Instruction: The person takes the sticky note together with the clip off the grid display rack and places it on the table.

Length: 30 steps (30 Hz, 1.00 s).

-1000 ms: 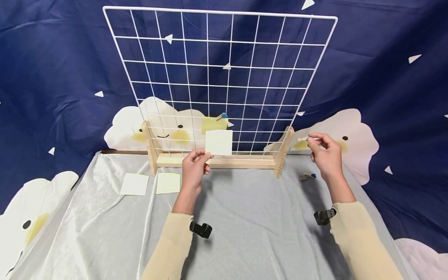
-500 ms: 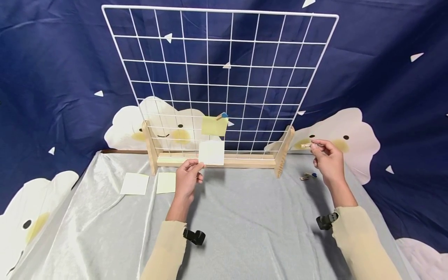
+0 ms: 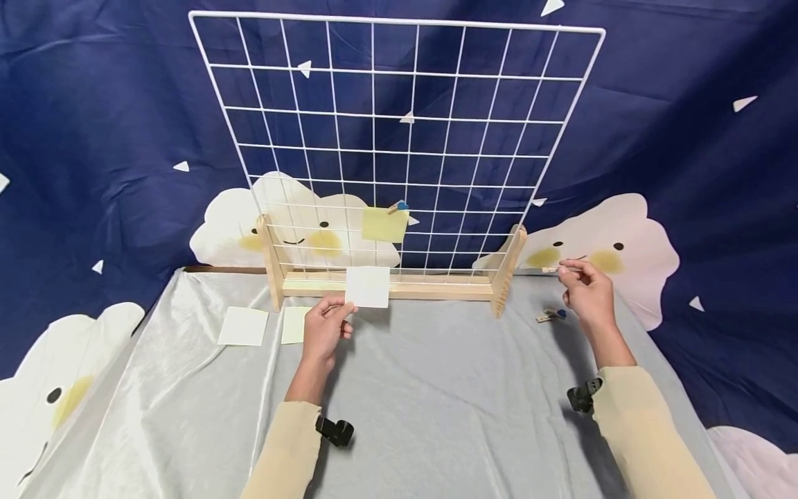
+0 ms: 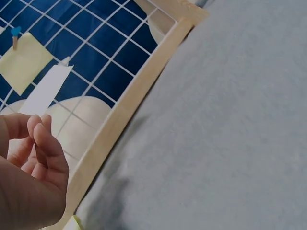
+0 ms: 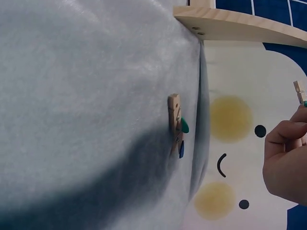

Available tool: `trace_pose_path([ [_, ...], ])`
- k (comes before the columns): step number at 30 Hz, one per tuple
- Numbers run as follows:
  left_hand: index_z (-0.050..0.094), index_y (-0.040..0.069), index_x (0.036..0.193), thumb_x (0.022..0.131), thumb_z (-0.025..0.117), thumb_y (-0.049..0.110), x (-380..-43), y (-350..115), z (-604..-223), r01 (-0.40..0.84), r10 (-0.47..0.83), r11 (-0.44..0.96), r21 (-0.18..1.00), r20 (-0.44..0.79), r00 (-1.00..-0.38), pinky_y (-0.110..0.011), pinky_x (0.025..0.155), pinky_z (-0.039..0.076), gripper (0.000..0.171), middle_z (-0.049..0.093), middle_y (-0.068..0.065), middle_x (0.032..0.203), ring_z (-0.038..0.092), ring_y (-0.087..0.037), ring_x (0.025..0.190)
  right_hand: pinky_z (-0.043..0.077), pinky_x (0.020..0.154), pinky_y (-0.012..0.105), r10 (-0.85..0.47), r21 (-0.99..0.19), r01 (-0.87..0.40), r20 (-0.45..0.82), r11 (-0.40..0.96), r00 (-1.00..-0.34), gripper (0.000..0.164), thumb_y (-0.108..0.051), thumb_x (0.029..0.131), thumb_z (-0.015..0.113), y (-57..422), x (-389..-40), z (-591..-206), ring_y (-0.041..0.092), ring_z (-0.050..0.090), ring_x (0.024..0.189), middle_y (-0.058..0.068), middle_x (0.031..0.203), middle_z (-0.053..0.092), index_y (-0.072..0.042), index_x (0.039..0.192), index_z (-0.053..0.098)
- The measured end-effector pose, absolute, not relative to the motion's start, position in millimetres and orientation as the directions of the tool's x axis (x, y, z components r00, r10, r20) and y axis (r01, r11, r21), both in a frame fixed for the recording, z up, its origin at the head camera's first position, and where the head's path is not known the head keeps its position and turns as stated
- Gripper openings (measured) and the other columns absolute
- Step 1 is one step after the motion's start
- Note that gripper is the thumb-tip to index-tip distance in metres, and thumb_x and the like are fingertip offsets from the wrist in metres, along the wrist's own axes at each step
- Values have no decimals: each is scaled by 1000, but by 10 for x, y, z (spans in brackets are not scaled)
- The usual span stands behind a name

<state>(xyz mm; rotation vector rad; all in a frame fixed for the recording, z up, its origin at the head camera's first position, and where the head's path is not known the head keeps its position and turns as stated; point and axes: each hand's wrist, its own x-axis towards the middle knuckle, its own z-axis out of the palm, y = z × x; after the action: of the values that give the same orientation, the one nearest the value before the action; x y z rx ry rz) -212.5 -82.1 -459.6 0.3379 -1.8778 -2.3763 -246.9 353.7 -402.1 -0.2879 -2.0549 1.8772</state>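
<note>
My left hand (image 3: 324, 329) pinches a white paper note (image 3: 367, 287) by its lower left corner, holding it up before the wooden base of the white wire grid (image 3: 430, 152). In the left wrist view the note (image 4: 47, 91) appears nearly edge-on above the fingers. Out to the right, my right hand (image 3: 589, 294) pinches a small wooden clothespin (image 3: 550, 269), its tip pointing left; the right wrist view shows that clothespin (image 5: 299, 91) at the edge. A yellow note (image 3: 383, 225) hangs on the grid under a clothespin with a blue ornament (image 3: 400, 206).
Wooden clothespins (image 3: 551, 315) with green and blue ornaments lie on the grey cloth (image 3: 436, 402) below my right hand. At left lie a white note (image 3: 243, 326) and a pale yellow note (image 3: 292, 326), partly covered by my left hand. Wooden feet (image 3: 509, 270) support the grid.
My left hand has moved down and left with the white note, away from the hanging yellow note. The right hand has sunk slightly, still pinching the clothespin.
</note>
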Motion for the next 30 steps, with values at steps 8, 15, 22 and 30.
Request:
trace_pose_path([
  [8,61,-3,106,96,68,5,-2079,-899,-4695,-110,-190,-233,966,-156,-969,-17,48,47,15,75,-10,88,55,-7,51,40,44,17,391,-992,-19,65,121,-918,10,-6,98,66,3591,-2476,-4097,5,47,49,-5,78,57,-14,104,68],
  [15,60,-2,105,94,70,5,-2026,-954,-4785,-169,-176,-220,961,-209,-962,-17,46,45,16,75,-11,89,54,-7,50,44,46,17,411,-976,45,47,211,-911,12,-8,99,64,3683,-2490,-4169,6,52,50,-10,75,59,-19,98,68],
  [22,61,-3,107,94,70,5,-2002,-1002,-4863,-199,-145,-197,960,-229,-963,-17,42,41,18,75,-12,91,53,-6,49,44,46,20,402,-930,132,19,344,-916,27,-14,102,60,3753,-2498,-4255,7,53,48,-14,70,58,6,119,59],
  [30,63,-3,104,94,69,4,-1986,-1037,-4875,-238,-138,-126,963,-255,-957,-18,42,41,14,75,-15,91,53,-7,48,42,43,20,401,-941,175,-47,289,-915,15,-14,102,59,3825,-2469,-4336,8,52,48,-10,73,58,-3,112,61],
])
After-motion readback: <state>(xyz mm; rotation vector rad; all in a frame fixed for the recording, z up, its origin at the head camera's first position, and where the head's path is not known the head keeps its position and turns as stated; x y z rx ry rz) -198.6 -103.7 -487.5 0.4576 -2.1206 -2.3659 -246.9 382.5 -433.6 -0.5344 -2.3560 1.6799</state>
